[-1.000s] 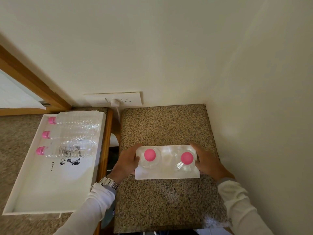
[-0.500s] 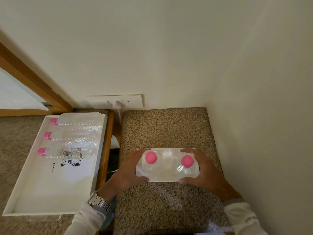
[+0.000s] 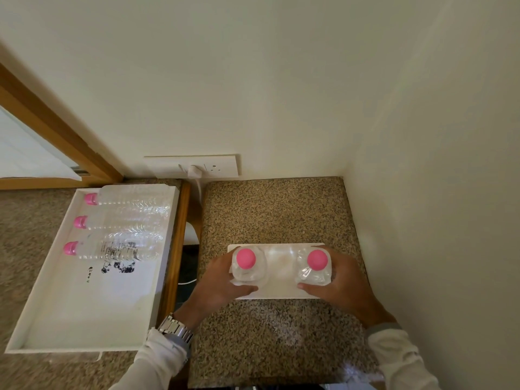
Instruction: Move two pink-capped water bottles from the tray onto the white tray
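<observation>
Two clear water bottles with pink caps stand upright on a small white tray point(image 3: 277, 267) on the granite counter. My left hand point(image 3: 218, 282) wraps the left bottle point(image 3: 246, 266); my right hand point(image 3: 342, 280) wraps the right bottle point(image 3: 316, 267). At the left lies a large white tray point(image 3: 84, 313) with three more pink-capped bottles point(image 3: 118, 220) lying on their sides at its far end.
A granite counter point(image 3: 270, 218) fills the corner, with walls behind and to the right. A wall socket plate point(image 3: 194, 166) with a plugged cable sits at the back. A wooden edge point(image 3: 176, 254) and a dark gap separate the counter from the large tray.
Both hands have slid from the small tray's sides onto the two upright bottles, and their fingers have closed around them. The bottles still stand on the small tray.
</observation>
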The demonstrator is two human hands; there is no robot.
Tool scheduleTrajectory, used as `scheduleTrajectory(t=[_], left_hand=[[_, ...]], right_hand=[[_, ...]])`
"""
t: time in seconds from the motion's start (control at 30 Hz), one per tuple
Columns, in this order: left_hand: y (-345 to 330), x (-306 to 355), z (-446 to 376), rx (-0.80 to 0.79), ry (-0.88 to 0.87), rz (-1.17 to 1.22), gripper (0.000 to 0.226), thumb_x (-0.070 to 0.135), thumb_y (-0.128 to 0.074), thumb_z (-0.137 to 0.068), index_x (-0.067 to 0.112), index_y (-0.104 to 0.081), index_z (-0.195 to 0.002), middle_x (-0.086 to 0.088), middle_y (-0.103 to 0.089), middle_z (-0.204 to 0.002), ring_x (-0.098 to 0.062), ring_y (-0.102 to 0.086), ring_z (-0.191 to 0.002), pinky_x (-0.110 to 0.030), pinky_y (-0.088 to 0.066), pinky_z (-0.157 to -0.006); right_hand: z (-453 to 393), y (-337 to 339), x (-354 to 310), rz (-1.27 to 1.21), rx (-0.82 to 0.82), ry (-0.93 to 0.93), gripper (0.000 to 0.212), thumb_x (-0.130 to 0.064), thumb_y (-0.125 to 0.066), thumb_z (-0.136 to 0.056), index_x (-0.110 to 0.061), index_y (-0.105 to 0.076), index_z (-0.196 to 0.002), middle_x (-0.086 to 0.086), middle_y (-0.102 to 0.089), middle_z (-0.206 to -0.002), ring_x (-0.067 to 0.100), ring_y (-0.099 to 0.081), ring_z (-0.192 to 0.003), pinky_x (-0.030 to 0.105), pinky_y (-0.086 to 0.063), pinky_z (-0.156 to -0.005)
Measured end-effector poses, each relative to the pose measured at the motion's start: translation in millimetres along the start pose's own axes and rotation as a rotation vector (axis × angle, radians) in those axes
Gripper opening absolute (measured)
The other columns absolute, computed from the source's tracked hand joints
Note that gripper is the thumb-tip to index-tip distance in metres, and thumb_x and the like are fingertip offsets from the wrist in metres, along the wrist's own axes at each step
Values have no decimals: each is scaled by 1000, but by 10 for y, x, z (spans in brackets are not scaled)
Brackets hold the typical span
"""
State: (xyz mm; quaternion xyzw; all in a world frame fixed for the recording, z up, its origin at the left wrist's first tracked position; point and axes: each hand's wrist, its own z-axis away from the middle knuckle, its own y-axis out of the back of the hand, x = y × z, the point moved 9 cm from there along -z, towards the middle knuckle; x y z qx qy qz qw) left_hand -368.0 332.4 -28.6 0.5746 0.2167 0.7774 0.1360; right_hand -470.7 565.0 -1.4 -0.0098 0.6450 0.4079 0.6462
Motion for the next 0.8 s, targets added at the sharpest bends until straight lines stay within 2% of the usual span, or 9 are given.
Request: scheduleTrajectory(t=[0.07, 0.17, 0.4, 0.5, 0.57, 0.63, 0.67, 0.73, 0.8], left_hand=[[-2, 6, 2, -11, 0, -7, 66, 30, -96, -61, 56, -56, -106, 53, -58, -108, 21, -57, -105, 8, -41, -79], [-4, 27, 12, -16, -18, -23, 65, 28, -96, -61, 55, -57, -105, 52, -59, -108, 20, -57, -105, 8, -41, -79], [-2, 13, 20, 13, -15, -9, 66, 26, -96, -62, 54, -55, -106, 55, -57, -107, 24, -55, -105, 9, -40, -79], [1, -11, 17, 17, -3, -12, 66, 26, -96, -63, 52, -56, -109, 43, -66, -101, 22, -57, -104, 8, -42, -79], [2, -8, -4, 16, 4, -35, 68, 24, -96, -63, 44, -57, -116, 33, -64, -107, 18, -59, -104, 8, -42, -79], [-32, -38, -2, -11, 15, -20, 70, 21, -94, -66, 30, -57, -126, 17, -65, -118, 1, -61, -111, 0, -45, -87], [-32, -49, 12, -25, 21, -34, 74, 19, -92, -69, 25, -55, -132, 10, -64, -125, -6, -59, -117, -9, -46, -96], [-20, -22, 47, -87, 25, -56, 79, 13, -86, -74, 21, -47, -141, 1, -59, -136, -16, -53, -127, -32, -47, -108], [31, 61, 33, -97, 14, -112, 75, 8, -79, -80, 21, -42, -144, -2, -55, -142, -19, -48, -134, -41, -40, -117]], right_hand=[[16, 37, -36, 4, 11, 10, 61, -46, -93, -52, -46, -65, -106, -26, -74, -103, -3, -71, -94, 16, -59, -78], [19, 46, -53, 4, 11, 24, 63, -46, -94, -53, -54, -62, -107, -32, -70, -109, -6, -70, -97, 8, -56, -76], [-3, 32, -38, -3, 6, 73, 65, -46, -93, -52, -51, -60, -108, -32, -68, -111, -8, -68, -96, 4, -52, -75], [-6, 20, -45, 12, -2, 94, 66, -46, -92, -51, -51, -59, -108, -32, -67, -112, -9, -67, -97, 2, -51, -75], [-22, 14, -14, 11, -30, 81, 68, -44, -94, -50, -51, -59, -108, -35, -66, -112, -11, -66, -98, 1, -50, -75], [-24, -22, 42, 24, -87, 68, 73, -35, -96, -50, -53, -57, -109, -41, -65, -109, -16, -64, -99, -2, -47, -76], [-23, -38, 87, 58, -119, 67, 77, -28, -96, -52, -53, -56, -113, -40, -65, -109, -16, -63, -102, -1, -46, -80], [-42, -53, 189, 96, -192, 31, 84, -13, -91, -60, -47, -52, -127, -30, -64, -117, -9, -60, -110, 7, -46, -93], [-103, 4, 212, 117, -185, 28, 77, -3, -82, -71, -42, -51, -130, -17, -62, -124, -5, -59, -114, 16, -48, -99]])
